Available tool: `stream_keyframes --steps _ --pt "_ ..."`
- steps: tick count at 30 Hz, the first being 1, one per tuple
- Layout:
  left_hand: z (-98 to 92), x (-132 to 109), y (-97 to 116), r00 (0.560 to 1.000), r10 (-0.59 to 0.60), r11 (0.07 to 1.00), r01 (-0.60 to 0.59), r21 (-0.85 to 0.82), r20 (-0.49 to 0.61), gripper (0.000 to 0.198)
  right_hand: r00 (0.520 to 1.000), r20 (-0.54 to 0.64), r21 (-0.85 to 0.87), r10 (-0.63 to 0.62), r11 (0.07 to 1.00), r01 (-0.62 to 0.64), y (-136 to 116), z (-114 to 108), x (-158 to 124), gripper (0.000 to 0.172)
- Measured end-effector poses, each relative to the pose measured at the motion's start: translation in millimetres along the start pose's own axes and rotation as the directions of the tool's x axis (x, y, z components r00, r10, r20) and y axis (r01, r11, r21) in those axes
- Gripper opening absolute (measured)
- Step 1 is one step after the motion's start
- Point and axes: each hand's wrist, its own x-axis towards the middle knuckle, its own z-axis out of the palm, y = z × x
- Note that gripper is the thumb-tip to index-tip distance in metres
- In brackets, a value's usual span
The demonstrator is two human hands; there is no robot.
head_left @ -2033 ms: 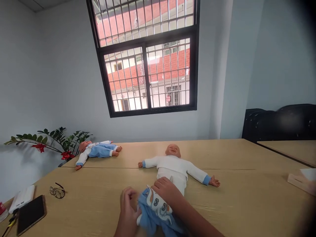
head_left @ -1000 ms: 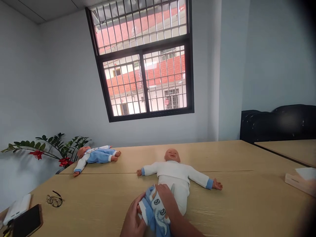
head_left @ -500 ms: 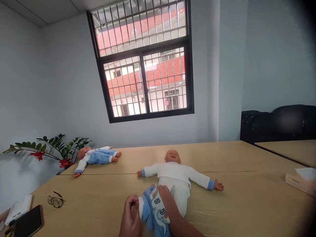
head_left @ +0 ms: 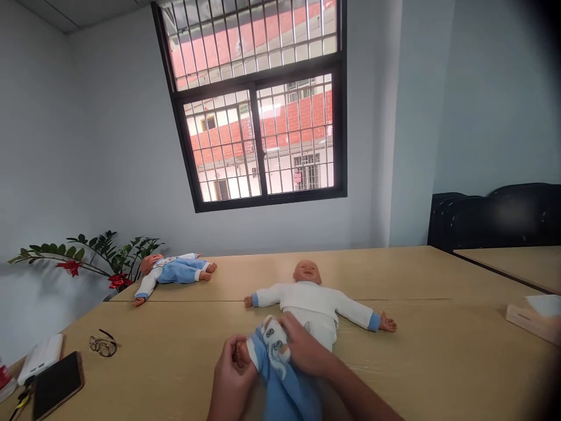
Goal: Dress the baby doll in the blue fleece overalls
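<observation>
A baby doll (head_left: pixel 307 298) in a white top with blue cuffs lies on its back, arms spread, head away from me. Blue overalls (head_left: pixel 284 397) with a white animal face (head_left: pixel 276 339) are bunched over one of its legs. The doll's foot (head_left: pixel 242 352) sticks out of the white cuff, and my left hand (head_left: pixel 230 377) is closed around it. Pinching the bunched cloth beside the animal face is my right hand (head_left: pixel 309 351), its fingertips partly hidden. The doll's other leg is mostly hidden behind my right hand and forearm.
A second doll (head_left: pixel 179 275) in blue and white lies at the far left, near a potted plant (head_left: pixel 107 257). Glasses (head_left: pixel 104 345), a phone (head_left: pixel 58 386) and a white device (head_left: pixel 41 358) are at left. A wooden holder (head_left: pixel 530 323) sits at right; dark chairs (head_left: pixel 499 219) stand behind.
The overalls' lower part has spread out toward me and hangs straighter. My right hand has moved slightly up and right; my left still holds the foot end. The view has shifted slightly.
</observation>
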Motion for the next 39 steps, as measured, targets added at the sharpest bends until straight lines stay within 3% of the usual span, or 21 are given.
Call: stream_keyframes --steps 3,5,7,8,10,12,15,17,20,23,27,29,33,36,39 --pt "-3.5 2.2 3.3 1.0 -0.025 0.999 0.025 -0.022 0.001 0.04 0.991 0.132 0.157 -0.037 0.987 0.016 -17.0 -26.1 -3.4 0.037" --pt "-5.8 2.9 3.9 1.0 -0.027 1.0 0.027 -0.008 0.008 0.04 0.955 0.291 0.215 -0.061 0.977 -0.003 -19.1 -31.9 -4.6 0.037" --pt "-9.0 3.9 3.2 0.999 -0.025 1.0 0.025 -0.014 0.02 0.04 0.926 0.378 0.246 0.021 0.962 -0.122 -13.6 -33.6 -4.2 0.039" --pt "-11.1 4.6 2.7 1.0 -0.019 1.0 0.02 -0.022 0.019 0.04 0.928 0.361 0.264 0.093 0.944 -0.197 -8.3 -35.5 -3.1 0.042" --pt "-16.2 6.3 1.8 1.0 0.006 1.0 -0.006 -0.016 0.01 0.041 0.95 0.222 0.372 0.221 0.881 -0.292 6.9 -44.4 0.9 0.046" --pt "-21.4 7.4 0.9 0.999 0.046 0.999 -0.046 0.026 -0.007 0.042 0.95 0.005 0.545 0.311 0.796 -0.263 27.2 -60.0 6.2 0.045" --pt "-26.6 5.1 -0.7 0.993 0.114 0.988 -0.114 0.103 0.005 0.04 0.838 -0.266 0.672 0.476 0.715 -0.193 60.0 -83.0 11.8 0.045" --pt "-28.4 0.5 -2.0 0.986 0.162 0.975 -0.164 0.152 0.028 0.038 0.79 -0.318 0.675 0.525 0.71 -0.2 76.5 -90.3 12.7 0.044" --pt "-31.4 -9.0 -2.8 0.961 0.267 0.933 -0.277 0.23 0.072 0.039 0.813 -0.285 0.654 0.508 0.723 -0.223 87.1 -90.1 12.4 0.043" --pt "-36.5 -18.9 -0.2 0.897 0.407 0.854 -0.441 0.277 0.174 0.039 0.848 -0.25 0.593 0.467 0.766 -0.247 88.0 -90.2 12.9 0.043" --pt "-41.5 -32.0 6.2 0.791 0.524 0.742 -0.606 0.286 0.317 0.034 0.817 -0.352 0.456 0.457 0.846 -0.277 90.7 -99.1 13.1 0.043" --pt "-41.6 -38.7 8.8 0.764 0.534 0.72 -0.636 0.279 0.363 0.029 0.824 -0.354 0.406 0.442 0.866 -0.29 90.5 -103.2 11.9 0.044" --pt "-38.2 -53.2 11.7 0.738 0.497 0.733 -0.638 0.235 0.456 0.024 0.899 -0.201 0.327 0.39 0.891 -0.314 80.8 -103.7 8.9 0.043" --pt "-37.5 -62.6 12.5 0.718 0.451 0.775 -0.61 0.166 0.531 0.024 0.92 -0.126 0.307 0.372 0.896 -0.32 71.3 -94.9 8.8 0.042" --pt "-42.7 -61.5 13.5 0.648 0.429 0.811 -0.583 0.047 0.629 0.022 0.929 -0.135 0.401 0.346 0.876 -0.268 63.2 -80.8 11.2 0.044"
